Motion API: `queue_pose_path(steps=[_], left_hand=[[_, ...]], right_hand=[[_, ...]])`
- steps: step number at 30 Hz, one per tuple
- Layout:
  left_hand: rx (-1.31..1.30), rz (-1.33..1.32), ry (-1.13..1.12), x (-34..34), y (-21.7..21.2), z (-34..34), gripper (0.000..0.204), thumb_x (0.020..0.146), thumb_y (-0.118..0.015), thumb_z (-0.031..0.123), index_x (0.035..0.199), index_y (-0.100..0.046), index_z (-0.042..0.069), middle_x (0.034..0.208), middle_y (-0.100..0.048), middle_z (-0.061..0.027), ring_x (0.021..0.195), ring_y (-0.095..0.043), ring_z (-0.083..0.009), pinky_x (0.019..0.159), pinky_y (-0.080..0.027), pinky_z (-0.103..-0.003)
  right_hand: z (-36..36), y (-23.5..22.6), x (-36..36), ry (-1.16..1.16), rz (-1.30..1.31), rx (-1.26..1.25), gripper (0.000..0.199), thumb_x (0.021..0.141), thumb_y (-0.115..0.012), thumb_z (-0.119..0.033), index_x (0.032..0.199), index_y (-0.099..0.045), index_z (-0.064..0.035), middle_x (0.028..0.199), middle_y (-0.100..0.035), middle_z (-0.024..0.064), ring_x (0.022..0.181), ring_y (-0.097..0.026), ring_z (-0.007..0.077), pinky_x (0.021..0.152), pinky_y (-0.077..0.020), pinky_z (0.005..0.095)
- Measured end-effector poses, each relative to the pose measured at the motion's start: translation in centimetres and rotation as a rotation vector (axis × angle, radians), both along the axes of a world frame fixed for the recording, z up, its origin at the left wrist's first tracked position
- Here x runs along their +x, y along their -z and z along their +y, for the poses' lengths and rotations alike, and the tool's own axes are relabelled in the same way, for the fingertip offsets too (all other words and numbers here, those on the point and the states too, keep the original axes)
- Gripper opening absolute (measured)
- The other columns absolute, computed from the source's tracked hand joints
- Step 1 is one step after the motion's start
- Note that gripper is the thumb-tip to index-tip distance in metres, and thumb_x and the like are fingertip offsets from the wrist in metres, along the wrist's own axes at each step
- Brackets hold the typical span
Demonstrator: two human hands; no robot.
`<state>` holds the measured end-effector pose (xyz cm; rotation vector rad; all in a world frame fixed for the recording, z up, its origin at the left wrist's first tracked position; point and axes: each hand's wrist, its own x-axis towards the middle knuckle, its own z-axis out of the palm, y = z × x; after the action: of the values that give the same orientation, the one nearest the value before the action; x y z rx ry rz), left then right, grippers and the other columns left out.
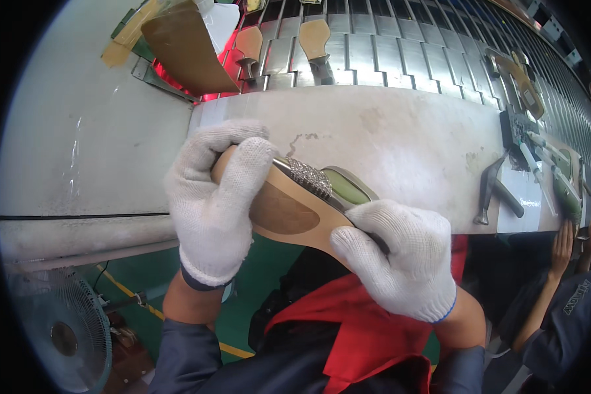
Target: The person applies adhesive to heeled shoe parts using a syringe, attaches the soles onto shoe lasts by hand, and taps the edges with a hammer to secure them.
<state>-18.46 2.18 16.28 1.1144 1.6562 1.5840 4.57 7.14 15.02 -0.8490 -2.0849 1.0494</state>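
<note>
Between my two white-gloved hands a sandal (286, 209) is held up over the table's near edge, its tan sole turned toward me. A darker brown oval patch marks the sole's front part. Behind the sole show a glittery strap and a green last inside the shoe. My left hand (220, 197) grips the toe end, thumb across its edge. My right hand (400, 253) closes round the narrower rear part, thumb on the sole. The heel end is hidden by my right hand.
A pale worktable (400, 141) lies under my hands. At its right are a hammer (489, 187) and several tube-like tools. Beyond runs a slatted metal conveyor (400, 56) carrying shoes. A brown panel (187, 49) stands back left, a fan (62, 335) lower left. A co-worker's arm (545, 295) reaches in at right.
</note>
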Motion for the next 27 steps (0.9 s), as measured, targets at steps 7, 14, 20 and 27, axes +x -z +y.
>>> queue_pose_path(steps=[7,14,20,27], left_hand=[[0.003,-0.019,-0.022,0.0,0.1,0.1,0.018,0.104,-0.079,0.004,0.120,-0.077,-0.005,0.118,-0.077,-0.0078,0.106,-0.071,-0.0133,0.101,-0.057,-0.032],[0.000,0.093,-0.023,0.3,-0.2,-0.3,0.016,0.105,-0.079,0.004,0.119,-0.078,-0.004,0.119,-0.077,-0.0077,0.109,-0.070,-0.0139,0.103,-0.055,-0.032],[0.143,0.341,0.309,3.1,-3.7,1.8,0.027,0.110,-0.072,0.015,0.127,-0.072,-0.006,0.117,-0.078,-0.0159,0.107,-0.074,-0.0184,0.100,-0.059,-0.034],[0.224,-0.410,0.575,4.9,2.5,6.8,0.074,0.121,-0.043,0.062,0.140,-0.067,-0.006,0.132,-0.075,-0.0175,0.123,-0.072,-0.0297,0.115,-0.053,-0.048]], right_hand=[[0.2,-0.2,-0.1,0.029,0.002,-0.031,0.015,0.094,-0.086,-0.015,0.093,-0.080,-0.0006,0.081,-0.076,0.0160,0.065,-0.075,0.0307,0.063,-0.0583,0.0389],[0.1,-1.1,0.4,0.060,-0.035,-0.185,0.016,0.095,-0.086,-0.014,0.089,-0.080,-0.0008,0.077,-0.075,0.0144,0.060,-0.073,0.0231,0.061,-0.0569,0.0349],[0.9,-2.0,2.3,0.213,-0.017,0.144,0.045,0.087,-0.093,-0.018,0.123,-0.077,0.0023,0.098,-0.080,0.0136,0.081,-0.078,0.0174,0.071,-0.0604,0.0327],[2.6,-5.6,8.0,0.311,0.127,-0.279,0.078,0.091,-0.075,-0.027,0.158,-0.056,0.0078,0.129,-0.075,0.0166,0.121,-0.075,0.0250,0.106,-0.0593,0.0375]])
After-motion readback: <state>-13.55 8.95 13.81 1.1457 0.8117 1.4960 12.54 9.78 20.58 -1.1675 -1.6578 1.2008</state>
